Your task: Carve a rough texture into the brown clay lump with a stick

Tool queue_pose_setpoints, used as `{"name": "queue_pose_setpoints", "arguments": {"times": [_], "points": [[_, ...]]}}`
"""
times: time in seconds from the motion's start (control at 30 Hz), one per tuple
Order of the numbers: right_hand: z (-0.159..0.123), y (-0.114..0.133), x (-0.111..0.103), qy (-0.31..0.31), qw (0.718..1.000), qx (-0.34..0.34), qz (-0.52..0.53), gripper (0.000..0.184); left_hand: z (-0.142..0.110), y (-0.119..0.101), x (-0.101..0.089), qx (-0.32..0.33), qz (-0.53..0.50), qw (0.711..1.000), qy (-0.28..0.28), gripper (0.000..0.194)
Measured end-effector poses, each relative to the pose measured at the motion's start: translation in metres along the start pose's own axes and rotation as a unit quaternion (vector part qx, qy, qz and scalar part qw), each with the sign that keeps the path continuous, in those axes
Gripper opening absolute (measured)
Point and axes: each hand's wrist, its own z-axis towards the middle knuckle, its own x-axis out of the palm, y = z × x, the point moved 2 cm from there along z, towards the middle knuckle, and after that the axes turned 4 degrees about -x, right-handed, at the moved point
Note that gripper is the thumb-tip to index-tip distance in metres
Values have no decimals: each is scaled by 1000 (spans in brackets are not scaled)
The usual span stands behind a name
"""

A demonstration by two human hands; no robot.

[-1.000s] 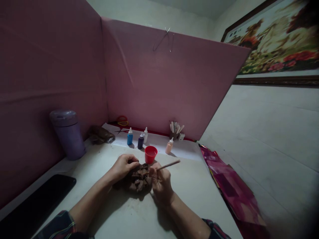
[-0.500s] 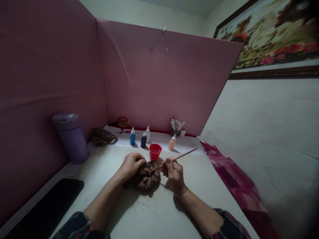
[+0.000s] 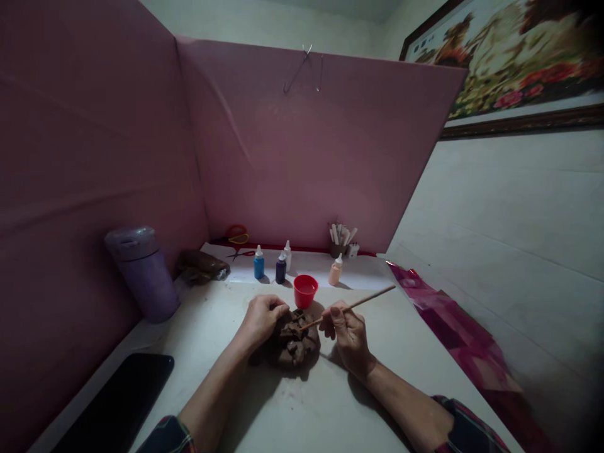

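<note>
A lump of brown clay (image 3: pixel 295 355) with a rough, built-up top sits on the white tabletop in front of me. My left hand (image 3: pixel 264 322) is closed at its upper left edge, thumb and fingers pinched together against the clay; the fingertips are partly hidden. In a pen-like grip, my right hand (image 3: pixel 350 336) holds a thin wooden stick (image 3: pixel 370 298). The stick's lower tip touches the top of the clay, while its other end points up to the right. Just behind the clay stands a red cup (image 3: pixel 306 292).
Behind are a blue bottle (image 3: pixel 259 264), a dark bottle (image 3: pixel 280 270), a peach bottle (image 3: pixel 335 272), scissors (image 3: pixel 238 236) and a tool holder (image 3: pixel 340 248). Left stand a purple tumbler (image 3: pixel 146 277), a wrapped brown block (image 3: pixel 202 267) and a black tablet-like slab (image 3: pixel 123 402). Pink foil (image 3: pixel 453 333) lies right.
My view has shifted slightly, so the tabletop things appear a little further right. Both hands keep nearly the same pose, with the stick's tip still on the clay.
</note>
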Motion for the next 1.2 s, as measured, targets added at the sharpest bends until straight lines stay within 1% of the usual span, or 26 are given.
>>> {"name": "queue_pose_setpoints", "arguments": {"times": [0.27, 0.43, 0.6, 1.2], "points": [[2, 5, 0, 22, 999, -34, -22, 32, -1, 1, 1, 27, 27, 999, -24, 24], [2, 5, 1, 31, 998, -46, -30, 31, 0, 0, 1, 27, 33, 999, -29, 23], [3, 3, 1, 34, 998, -45, -33, 31, -2, -1, 0, 25, 41, 998, -34, 24], [1, 2, -1, 48, 997, -46, -26, 27, -2, 1, 1, 22, 15, 999, -28, 25]]}}
